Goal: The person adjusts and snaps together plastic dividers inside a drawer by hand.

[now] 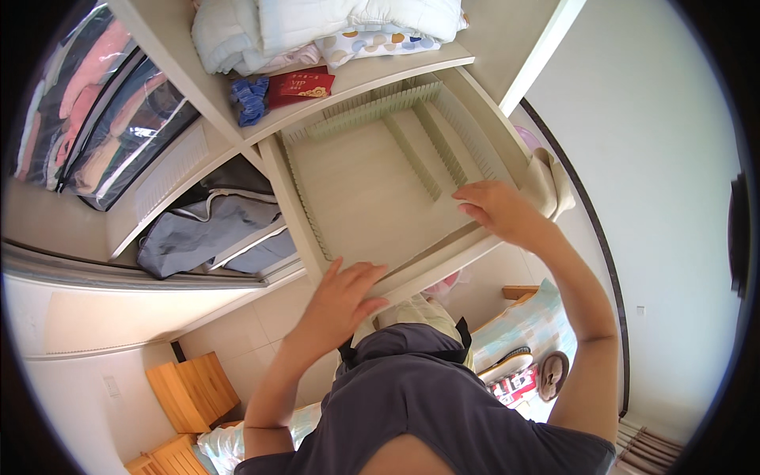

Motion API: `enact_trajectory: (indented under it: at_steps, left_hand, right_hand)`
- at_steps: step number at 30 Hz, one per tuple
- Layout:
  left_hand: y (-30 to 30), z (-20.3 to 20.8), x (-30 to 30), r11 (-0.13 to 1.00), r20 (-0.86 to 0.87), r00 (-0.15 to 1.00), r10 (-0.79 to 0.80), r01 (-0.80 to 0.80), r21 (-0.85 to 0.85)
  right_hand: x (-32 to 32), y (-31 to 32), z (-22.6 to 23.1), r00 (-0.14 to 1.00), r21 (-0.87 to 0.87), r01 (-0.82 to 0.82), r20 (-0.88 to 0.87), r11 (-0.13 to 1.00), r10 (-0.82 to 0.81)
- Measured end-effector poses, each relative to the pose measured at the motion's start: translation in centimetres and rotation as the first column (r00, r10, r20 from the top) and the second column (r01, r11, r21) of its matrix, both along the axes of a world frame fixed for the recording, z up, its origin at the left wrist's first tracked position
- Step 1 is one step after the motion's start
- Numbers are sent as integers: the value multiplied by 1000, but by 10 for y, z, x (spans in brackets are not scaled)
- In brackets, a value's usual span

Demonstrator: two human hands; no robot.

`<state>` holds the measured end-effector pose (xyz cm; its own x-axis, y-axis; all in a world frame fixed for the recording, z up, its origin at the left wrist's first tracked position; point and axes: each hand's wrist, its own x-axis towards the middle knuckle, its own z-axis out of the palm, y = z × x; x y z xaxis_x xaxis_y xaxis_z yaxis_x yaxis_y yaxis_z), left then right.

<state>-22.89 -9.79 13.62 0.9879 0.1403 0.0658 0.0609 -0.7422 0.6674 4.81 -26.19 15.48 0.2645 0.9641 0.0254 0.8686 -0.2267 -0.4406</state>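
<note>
A pulled-out drawer point(364, 186) is in front of me, with a pale bottom. Toothed pale-green divider strips point(416, 154) stand along its back and sides, and two run front to back in its right half. My left hand point(340, 305) is over the front left corner, fingers spread and nothing in them. Inside the front right part, my right hand point(507, 212) has its fingers stretched leftward, close to the near end of a divider. I see nothing held in it. Between the drawer bottom and the front panel shows a dark gap.
Above the drawer, a shelf holds white folded bedding point(317, 39), red envelopes point(301, 85) and a blue scrunchie point(250, 100). Clear-windowed clothes bags point(103, 111) and a grey fabric bag point(210, 229) lie left. Beige cloth point(546, 186) hangs at the drawer's right side. Slippers point(552, 376) are below right.
</note>
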Motion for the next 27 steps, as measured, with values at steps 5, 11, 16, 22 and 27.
enact_trajectory:
  at_steps: [5,11,16,22,27]
  left_hand:
    - [-18,-15,-24,986,196,980,-17,-16,167]
    - [-24,-22,-27,976,270,963,10,-69,209]
    - [-25,-23,-29,973,302,953,17,-85,214]
    - [-25,-29,-30,968,332,943,12,-94,234]
    - [-26,-31,-30,963,320,947,21,-105,246]
  right_hand:
    - [-74,-5,-15,997,171,73,-38,983,-67]
    - [-122,-9,-42,922,394,232,203,890,-330]
    - [-132,-5,-45,895,443,306,168,843,-412]
    - [-134,-5,-49,883,457,324,168,829,-438]
    - [-135,-4,-50,868,509,310,193,803,-457]
